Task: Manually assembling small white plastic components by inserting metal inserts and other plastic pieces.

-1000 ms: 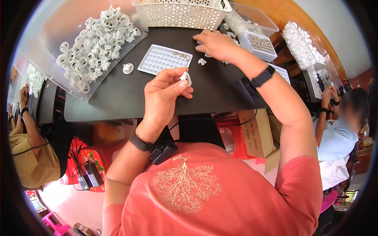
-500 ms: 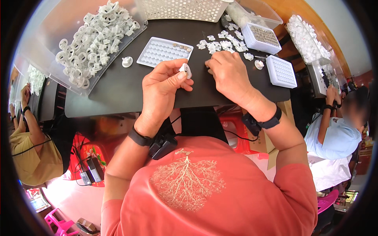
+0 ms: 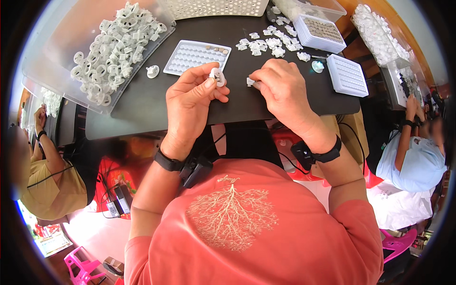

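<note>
Left hand [image 3: 192, 97] pinches a white ring piece [image 3: 217, 76], right hand [image 3: 280, 88] pinches a small white clip [image 3: 250, 81], beside the white grid tray [image 3: 197, 57].

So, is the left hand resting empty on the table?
No, the left hand is raised and pinches a small white ring-shaped part between thumb and fingers.

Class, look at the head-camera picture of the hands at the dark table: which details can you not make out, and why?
- Head view: the small white piece is half hidden by the right hand, so its shape is unclear.
- The round white part in the left hand is too small to show detail.
- The perforated basket is cut off by the top edge.
</note>
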Motion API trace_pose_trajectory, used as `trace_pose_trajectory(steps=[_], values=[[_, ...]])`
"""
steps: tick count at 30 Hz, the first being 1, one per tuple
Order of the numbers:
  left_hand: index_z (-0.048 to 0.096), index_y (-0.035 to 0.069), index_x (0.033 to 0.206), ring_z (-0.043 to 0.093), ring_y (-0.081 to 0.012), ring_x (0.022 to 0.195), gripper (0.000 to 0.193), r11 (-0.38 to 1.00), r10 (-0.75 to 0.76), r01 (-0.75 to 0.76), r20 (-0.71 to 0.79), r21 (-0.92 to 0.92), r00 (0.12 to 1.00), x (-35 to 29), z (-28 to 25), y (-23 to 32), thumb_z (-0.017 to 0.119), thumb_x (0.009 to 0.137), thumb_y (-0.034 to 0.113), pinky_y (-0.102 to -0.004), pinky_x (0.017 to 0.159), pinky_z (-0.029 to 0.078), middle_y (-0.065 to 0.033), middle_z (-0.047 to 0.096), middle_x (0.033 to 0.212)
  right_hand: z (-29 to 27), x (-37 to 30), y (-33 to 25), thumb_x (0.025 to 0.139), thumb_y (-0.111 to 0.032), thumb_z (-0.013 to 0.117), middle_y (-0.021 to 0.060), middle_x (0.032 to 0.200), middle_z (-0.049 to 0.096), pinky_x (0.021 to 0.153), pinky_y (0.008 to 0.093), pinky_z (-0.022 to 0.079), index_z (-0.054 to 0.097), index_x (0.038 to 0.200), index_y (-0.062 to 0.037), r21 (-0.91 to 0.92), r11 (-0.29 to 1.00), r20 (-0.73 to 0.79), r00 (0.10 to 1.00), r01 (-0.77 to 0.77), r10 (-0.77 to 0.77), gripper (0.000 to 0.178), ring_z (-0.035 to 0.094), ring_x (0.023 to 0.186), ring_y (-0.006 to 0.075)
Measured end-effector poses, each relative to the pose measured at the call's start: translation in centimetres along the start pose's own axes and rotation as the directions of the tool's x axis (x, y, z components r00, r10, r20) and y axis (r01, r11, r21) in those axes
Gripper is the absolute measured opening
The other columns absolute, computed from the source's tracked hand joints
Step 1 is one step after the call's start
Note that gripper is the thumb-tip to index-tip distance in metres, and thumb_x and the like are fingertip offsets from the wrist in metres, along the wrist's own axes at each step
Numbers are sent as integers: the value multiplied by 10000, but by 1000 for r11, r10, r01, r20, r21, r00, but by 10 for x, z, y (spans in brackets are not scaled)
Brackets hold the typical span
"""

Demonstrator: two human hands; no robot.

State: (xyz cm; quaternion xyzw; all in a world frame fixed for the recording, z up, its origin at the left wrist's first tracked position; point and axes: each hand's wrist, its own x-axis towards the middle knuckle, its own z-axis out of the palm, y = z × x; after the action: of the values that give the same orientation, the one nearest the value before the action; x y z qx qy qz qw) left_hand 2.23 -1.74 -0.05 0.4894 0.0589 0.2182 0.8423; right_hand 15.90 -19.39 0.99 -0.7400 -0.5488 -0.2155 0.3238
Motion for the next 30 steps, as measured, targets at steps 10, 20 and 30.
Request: trace_pose_trajectory(steps=[10, 20, 30], values=[[572, -82, 1276, 679, -257, 871, 356, 1000, 21, -21, -10, 22, 1000, -1, -1, -1, 618, 967, 89, -375, 775, 553, -185, 669, 1032, -10, -6, 7, 747, -14, 711, 27, 820, 561, 727, 371, 407, 654, 884, -94, 13, 1000, -8, 1000, -4, 5, 169, 576, 838, 235], [577, -76, 1272, 680, -259, 865, 365, 999, 21, -21, -3, 42, 1000, -2, 1, 1, 632, 959, 105, -355, 745, 548, -190, 669, 1029, 6, -12, -7, 734, -52, 740, 43, 848, 551, 742, 383, 401, 649, 817, -76, -176, 984, 21, 1000, -17, 21, 126, 564, 874, 245], [572, -81, 1272, 669, -273, 871, 363, 999, 26, -26, 11, -31, 1000, 0, 1, 1, 623, 962, 101, -349, 693, 538, -202, 662, 1023, 5, -3, -13, 720, -42, 741, 39, 868, 577, 758, 376, 402, 651, 828, -80, -124, 992, 51, 999, -10, 16, 145, 570, 879, 241]])
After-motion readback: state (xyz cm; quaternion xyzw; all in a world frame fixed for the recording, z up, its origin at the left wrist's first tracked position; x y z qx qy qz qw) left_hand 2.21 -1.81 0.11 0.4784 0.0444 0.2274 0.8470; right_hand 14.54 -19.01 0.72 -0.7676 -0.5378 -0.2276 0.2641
